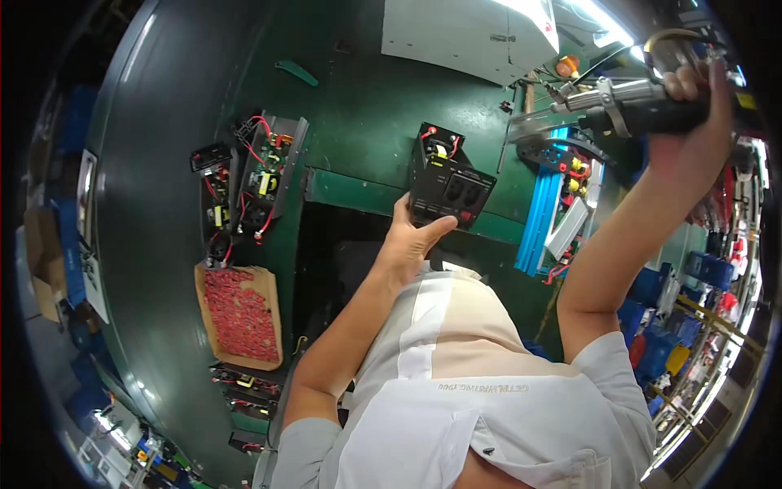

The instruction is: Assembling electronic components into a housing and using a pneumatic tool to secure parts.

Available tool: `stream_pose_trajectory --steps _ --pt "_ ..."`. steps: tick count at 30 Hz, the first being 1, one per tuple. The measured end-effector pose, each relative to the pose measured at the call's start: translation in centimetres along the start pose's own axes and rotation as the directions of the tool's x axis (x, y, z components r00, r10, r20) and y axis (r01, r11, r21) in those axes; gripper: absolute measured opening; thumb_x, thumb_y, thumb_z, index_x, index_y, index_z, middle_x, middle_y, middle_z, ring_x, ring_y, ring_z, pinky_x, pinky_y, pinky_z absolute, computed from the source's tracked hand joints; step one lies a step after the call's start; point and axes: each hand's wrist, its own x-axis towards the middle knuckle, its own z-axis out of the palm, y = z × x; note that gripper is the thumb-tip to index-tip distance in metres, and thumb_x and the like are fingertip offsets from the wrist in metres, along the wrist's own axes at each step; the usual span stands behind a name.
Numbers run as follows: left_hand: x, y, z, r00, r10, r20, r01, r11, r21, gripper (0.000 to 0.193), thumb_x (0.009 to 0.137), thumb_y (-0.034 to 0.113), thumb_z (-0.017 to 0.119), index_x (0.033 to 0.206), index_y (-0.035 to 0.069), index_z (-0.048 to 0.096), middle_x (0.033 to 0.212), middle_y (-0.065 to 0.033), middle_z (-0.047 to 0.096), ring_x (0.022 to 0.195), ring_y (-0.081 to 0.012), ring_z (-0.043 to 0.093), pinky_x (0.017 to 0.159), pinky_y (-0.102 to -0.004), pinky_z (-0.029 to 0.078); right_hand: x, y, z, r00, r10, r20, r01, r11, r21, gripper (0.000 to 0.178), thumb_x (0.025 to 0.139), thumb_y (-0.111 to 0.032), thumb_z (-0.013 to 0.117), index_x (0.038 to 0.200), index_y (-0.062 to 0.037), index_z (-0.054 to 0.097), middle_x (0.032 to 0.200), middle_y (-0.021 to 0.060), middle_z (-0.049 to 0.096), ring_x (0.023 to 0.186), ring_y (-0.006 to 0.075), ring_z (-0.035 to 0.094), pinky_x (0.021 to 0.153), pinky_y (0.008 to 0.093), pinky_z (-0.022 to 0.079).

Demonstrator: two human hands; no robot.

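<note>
Work looks partway: left hand (405, 247) pinching black metal socket box (450, 191), wires (454, 147) exposed, over green bench's (358, 122) near edge; right hand (705, 98) wrapping black-and-silver cylindrical tool (648, 119), bench's right; open circuit units (267, 183), bench's left, seem unfinished.

Black electrical unit (452, 191): toward 1 o'clock from view centre, held at its near end by the left hand (411, 242). Panel faces up, bearing two dark sockets (464, 191) and a red switch (465, 216). Housing open at the 12 o'clock end; red wires and a yellow component (441, 151) exposed.

Hand tool (648, 118): black body clamped to a silver cylinder (607, 95), gripped by the right hand (705, 91) at 2 o'clock. Working end points toward 9 o'clock, blurred, apart from the unit.
</note>
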Motion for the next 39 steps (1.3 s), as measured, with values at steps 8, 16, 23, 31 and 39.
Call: stream_pose_trajectory --steps 8,16,23,31,39 --pt "4.1 4.6 -3.7 0.893 -0.38 0.242 0.321 0.913 0.251 0.076 0.097 0.054 0.064 0.147 0.0 0.044 0.128 -0.0193 0.066 0.116 -0.0263 0.069 0.085 -0.0424 0.062 -0.2 5.8 -7.6 0.991 -0.038 -0.13 -0.036 0.855 -0.517 0.043 0.088 -0.027 0.084 0.11 0.0063 0.068 0.101 0.0148 0.075 0.09 0.0215 0.073 0.085 0.0346 0.056" --pt "5.0 7.0 -6.4 0.967 -0.121 0.222 0.064 0.967 0.248 0.078 0.081 0.002 0.06 0.156 0.011 0.041 0.111 -0.0091 0.067 0.09 -0.0152 0.069 0.075 -0.0319 0.059 0.4 9.4 -11.0 0.867 -0.481 0.133 0.308 0.307 -0.9 0.044 0.09 -0.028 0.083 0.083 0.0096 0.06 0.086 0.0195 0.064 0.102 0.0277 0.062 0.092 0.0448 0.053" --pt "-8.4 22.2 -20.4 0.904 0.367 -0.22 -0.395 0.914 -0.095 0.086 0.079 0.0 0.067 0.159 0.009 0.034 0.091 -0.0105 0.07 0.081 -0.0199 0.071 0.077 -0.0359 0.06 -8.6 18.1 1.0 0.889 -0.238 0.39 0.454 0.564 -0.69 0.033 0.102 -0.009 0.063 0.131 0.0059 0.058 0.129 0.0186 0.065 0.12 0.0266 0.064 0.1 0.0379 0.054" --pt "-10.0 21.6 -51.7 -0.014 0.162 -0.987 -0.97 0.238 0.052 0.025 0.086 0.004 0.064 0.11 -0.002 0.063 0.103 -0.0152 0.067 0.081 -0.0275 0.069 0.071 -0.045 0.061 -17.3 26.3 6.8 0.382 0.744 0.548 0.323 0.448 -0.834 0.027 0.091 -0.005 0.07 0.118 -0.0034 0.068 0.106 0.0105 0.07 0.092 0.0204 0.069 0.082 0.036 0.054" --pt "-13.4 20.2 -67.0 -0.022 -0.027 -0.999 -0.991 -0.129 0.026 0.079 0.094 0.021 0.069 0.148 -0.002 0.017 0.12 -0.0272 0.067 0.091 -0.0457 0.072 0.078 -0.0581 0.065 -20.0 29.0 10.5 0.108 0.876 0.47 0.543 0.344 -0.766 0.043 0.088 -0.025 0.074 0.125 -0.0026 0.066 0.119 0.0225 0.069 0.11 0.04 0.067 0.094 0.0458 0.054"
